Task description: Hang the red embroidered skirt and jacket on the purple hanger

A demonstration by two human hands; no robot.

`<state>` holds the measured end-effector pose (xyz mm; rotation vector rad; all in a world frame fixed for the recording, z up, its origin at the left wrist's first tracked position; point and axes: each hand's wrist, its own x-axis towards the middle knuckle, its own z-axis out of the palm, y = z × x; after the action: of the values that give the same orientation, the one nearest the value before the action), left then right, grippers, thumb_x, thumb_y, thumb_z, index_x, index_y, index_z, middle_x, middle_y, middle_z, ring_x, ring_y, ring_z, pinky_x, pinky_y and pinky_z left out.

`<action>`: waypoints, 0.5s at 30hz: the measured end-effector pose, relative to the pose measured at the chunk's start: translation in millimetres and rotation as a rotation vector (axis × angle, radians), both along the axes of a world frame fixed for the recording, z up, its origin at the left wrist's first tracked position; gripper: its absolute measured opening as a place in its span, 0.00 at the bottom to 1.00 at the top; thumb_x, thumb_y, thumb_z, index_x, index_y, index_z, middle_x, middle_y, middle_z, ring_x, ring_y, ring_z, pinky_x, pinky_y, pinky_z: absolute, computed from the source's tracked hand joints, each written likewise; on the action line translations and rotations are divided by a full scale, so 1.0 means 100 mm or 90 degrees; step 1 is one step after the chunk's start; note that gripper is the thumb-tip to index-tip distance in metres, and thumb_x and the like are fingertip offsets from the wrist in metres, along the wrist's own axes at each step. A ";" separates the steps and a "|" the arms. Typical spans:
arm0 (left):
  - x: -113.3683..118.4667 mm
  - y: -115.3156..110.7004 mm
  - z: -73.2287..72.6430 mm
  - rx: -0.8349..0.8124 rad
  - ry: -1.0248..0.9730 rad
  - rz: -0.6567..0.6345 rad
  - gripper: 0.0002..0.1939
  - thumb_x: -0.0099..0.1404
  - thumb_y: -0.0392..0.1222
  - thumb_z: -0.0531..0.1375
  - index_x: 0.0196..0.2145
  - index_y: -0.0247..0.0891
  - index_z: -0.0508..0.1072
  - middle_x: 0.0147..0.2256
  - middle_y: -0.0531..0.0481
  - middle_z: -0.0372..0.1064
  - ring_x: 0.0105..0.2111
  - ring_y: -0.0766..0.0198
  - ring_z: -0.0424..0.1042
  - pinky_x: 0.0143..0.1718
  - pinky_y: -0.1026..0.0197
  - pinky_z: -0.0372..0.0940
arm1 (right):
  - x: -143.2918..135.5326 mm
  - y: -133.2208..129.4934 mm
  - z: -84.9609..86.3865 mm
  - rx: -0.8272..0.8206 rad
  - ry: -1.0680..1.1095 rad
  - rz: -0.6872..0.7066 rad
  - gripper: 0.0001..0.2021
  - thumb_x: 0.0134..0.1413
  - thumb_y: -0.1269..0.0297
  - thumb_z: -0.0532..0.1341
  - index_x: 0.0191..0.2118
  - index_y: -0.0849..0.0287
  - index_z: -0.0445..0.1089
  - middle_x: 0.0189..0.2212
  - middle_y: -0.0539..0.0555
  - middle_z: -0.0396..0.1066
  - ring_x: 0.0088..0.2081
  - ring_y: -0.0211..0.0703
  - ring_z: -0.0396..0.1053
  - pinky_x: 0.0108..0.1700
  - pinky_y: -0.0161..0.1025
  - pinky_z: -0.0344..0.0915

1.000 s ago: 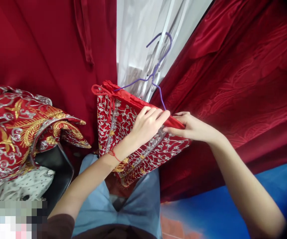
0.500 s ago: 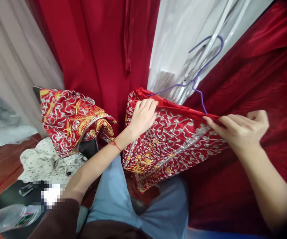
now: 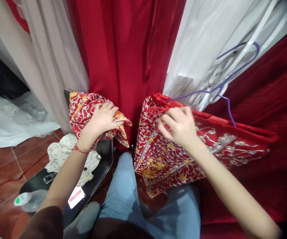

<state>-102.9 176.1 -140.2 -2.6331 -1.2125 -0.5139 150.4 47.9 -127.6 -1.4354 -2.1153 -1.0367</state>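
Observation:
My left hand (image 3: 104, 118) rests with fingers spread on a red embroidered cloth (image 3: 80, 106) draped over a dark chair at the left. My right hand (image 3: 177, 126) is at the upper left part of a red skirt-like garment (image 3: 168, 162) with silver and gold embroidery; its fingers are curled near a red cord (image 3: 155, 109), and what they hold, if anything, is hidden. Inside the garment's waist opening sits a purple hanger (image 3: 229, 78), its hook up by white metalwork.
On the black chair seat (image 3: 106, 159) lie a white dotted cloth (image 3: 61, 151), a clear bottle (image 3: 35, 200), a small dark object (image 3: 49, 178) and a lit phone (image 3: 76, 197). Red curtains (image 3: 103, 49), white fabric and pale drapes hang behind, with red floor tiles at the left.
My left hand has let go of the garment's waist and moved left onto the embroidered cloth. My right hand has left the waistband's right end and moved left. The view has shifted left.

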 end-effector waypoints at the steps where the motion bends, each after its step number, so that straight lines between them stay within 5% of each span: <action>1: -0.03 0.01 0.04 -0.005 0.019 -0.027 0.18 0.64 0.44 0.58 0.49 0.35 0.75 0.51 0.37 0.73 0.56 0.44 0.68 0.58 0.43 0.59 | -0.17 0.13 -0.05 -0.049 0.048 0.011 0.10 0.63 0.59 0.55 0.36 0.58 0.70 0.35 0.56 0.71 0.38 0.47 0.66 0.47 0.48 0.57; 5: 0.03 -0.05 0.22 -0.004 -0.003 -0.067 0.16 0.61 0.38 0.53 0.41 0.37 0.79 0.37 0.42 0.78 0.39 0.51 0.76 0.43 0.51 0.67 | -0.73 0.57 -0.21 -0.201 0.243 0.077 0.30 0.53 0.50 0.62 0.57 0.63 0.65 0.51 0.66 0.71 0.48 0.59 0.68 0.48 0.52 0.62; 8: 0.06 -0.18 0.34 -0.002 -0.071 -0.080 0.17 0.61 0.39 0.53 0.44 0.39 0.78 0.36 0.44 0.79 0.37 0.51 0.77 0.41 0.51 0.68 | -0.91 0.73 -0.14 -0.236 0.393 0.117 0.21 0.52 0.60 0.60 0.53 0.59 0.69 0.41 0.58 0.76 0.40 0.52 0.72 0.42 0.45 0.65; 12: 0.04 -0.43 0.29 0.039 -0.204 -0.174 0.24 0.64 0.36 0.53 0.58 0.38 0.67 0.53 0.43 0.74 0.53 0.54 0.73 0.56 0.51 0.65 | -0.86 0.62 0.14 -0.168 0.472 0.109 0.17 0.50 0.71 0.54 0.43 0.56 0.76 0.33 0.53 0.77 0.35 0.46 0.73 0.41 0.41 0.65; 15: 0.03 -0.63 0.07 0.100 -0.233 -0.164 0.34 0.63 0.31 0.52 0.67 0.33 0.53 0.67 0.36 0.55 0.68 0.51 0.54 0.67 0.47 0.55 | -0.73 0.44 0.31 -0.098 0.494 0.089 0.21 0.47 0.73 0.55 0.45 0.56 0.77 0.37 0.54 0.78 0.40 0.48 0.74 0.44 0.44 0.67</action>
<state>-99.9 113.2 -132.8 -2.6446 -0.8708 -1.1290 77.9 91.6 -97.0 -1.4182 -1.6934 -0.1912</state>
